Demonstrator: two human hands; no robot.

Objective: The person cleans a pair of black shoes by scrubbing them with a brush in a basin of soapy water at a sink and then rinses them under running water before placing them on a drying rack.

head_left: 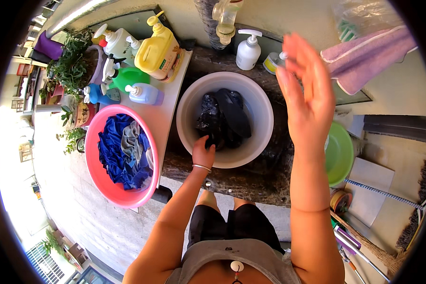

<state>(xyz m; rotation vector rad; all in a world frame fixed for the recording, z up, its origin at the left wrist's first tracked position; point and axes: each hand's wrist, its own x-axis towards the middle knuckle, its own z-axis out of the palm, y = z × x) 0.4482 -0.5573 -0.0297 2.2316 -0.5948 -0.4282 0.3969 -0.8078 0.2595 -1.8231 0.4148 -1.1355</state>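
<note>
- One round, smooth grey basin (260, 146) is holding a black heap (235, 116), glossy in parts; I can't count its pieces.
- One left hand (203, 152) is resting over the basin's near rim, fingers bent against the heap; whether they're gripping, I can't tell.
- One right hand (312, 94) is hovering right of the basin, fingers stretched, holding nothing.
- One round pink tub (123, 198), left of the basin, is bearing crumpled blue cloth (113, 151).
- One white pump bottle (248, 54) is standing beyond the basin.

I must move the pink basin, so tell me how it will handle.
The pink basin will likely feel weighty, loaded with crumpled clothes. Smooth and plastic-looking, it may flex. Being wide, it seems unlikely to tip.
</note>
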